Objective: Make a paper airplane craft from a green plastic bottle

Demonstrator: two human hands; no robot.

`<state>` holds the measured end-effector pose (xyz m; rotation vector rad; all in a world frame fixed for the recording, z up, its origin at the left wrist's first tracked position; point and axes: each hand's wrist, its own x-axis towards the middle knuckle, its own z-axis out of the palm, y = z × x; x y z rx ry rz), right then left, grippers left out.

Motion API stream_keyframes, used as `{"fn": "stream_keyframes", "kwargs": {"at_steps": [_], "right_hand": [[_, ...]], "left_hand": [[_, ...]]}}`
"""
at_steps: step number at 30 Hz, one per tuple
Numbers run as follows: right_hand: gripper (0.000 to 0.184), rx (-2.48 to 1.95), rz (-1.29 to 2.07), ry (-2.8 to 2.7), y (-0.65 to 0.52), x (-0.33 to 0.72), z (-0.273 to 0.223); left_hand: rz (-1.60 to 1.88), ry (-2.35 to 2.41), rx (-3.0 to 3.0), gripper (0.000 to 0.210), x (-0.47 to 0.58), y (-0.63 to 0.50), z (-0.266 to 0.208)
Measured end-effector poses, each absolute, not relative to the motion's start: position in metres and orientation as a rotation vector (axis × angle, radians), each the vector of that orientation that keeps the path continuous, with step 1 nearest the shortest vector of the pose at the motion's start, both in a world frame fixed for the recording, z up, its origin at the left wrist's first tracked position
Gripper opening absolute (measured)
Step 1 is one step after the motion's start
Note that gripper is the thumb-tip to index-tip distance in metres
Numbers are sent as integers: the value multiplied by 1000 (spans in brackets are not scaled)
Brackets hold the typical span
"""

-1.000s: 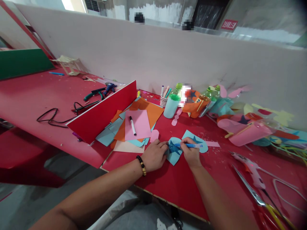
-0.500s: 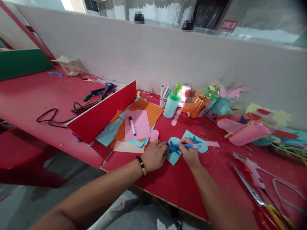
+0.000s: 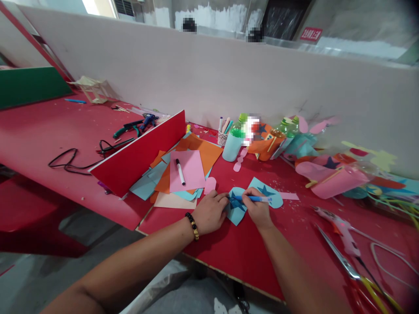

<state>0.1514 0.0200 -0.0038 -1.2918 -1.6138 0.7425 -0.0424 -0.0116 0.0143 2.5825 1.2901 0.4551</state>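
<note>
My right hand (image 3: 259, 211) is closed around a blue marker (image 3: 260, 199). Its left end points at a dark blue star (image 3: 238, 202) on a light blue heart-shaped paper (image 3: 237, 218). From the left, my left hand (image 3: 211, 211) rests on the table with fingers stretched out, fingertips on that paper's edge. A black and gold bead bracelet (image 3: 193, 226) circles the left wrist. Just beyond my right hand lies a second light blue paper heart (image 3: 277, 200) with another blue star (image 3: 266, 191), partly covered by the hand.
Coloured paper sheets (image 3: 204, 148) and a white marker (image 3: 180, 172) lie left, beside a red divider (image 3: 144, 152). Wrapped bottles (image 3: 233, 146) stand behind. Scissors (image 3: 342, 259) and a pink glue gun (image 3: 342, 231) lie at right. A pen cup (image 3: 222, 138) stands near the back wall.
The marker and my right hand have shifted very slightly left in view, along with the whole scene. Both hands keep the same hold and place on the paper.
</note>
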Motion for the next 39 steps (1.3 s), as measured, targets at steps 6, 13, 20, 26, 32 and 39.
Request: {"fn": "stream_keyframes", "kwargs": {"at_steps": [6,13,20,26,32,39], "right_hand": [[14,-1285,718,-1592,20,151,-2],[15,-1294,735,-1575,20,152,-5],[15,-1309,705,-1569,20,153,-4],[15,-1290,767,-1620,20,153,-3],[14,-1243,803,-1644,19,153,-3],[15,-1245,784,-1633,19,153,-3]], "left_hand": [[463,1285,2601,26,-42,-11,13],[438,1291,2592,26,-42,-12,15],[454,1289,2578,25,-42,-12,15],[476,1281,2575,25,-43,-12,14],[467,1283,2580,27,-43,-12,15],[478,1297,2578,27,-42,-12,13]]}}
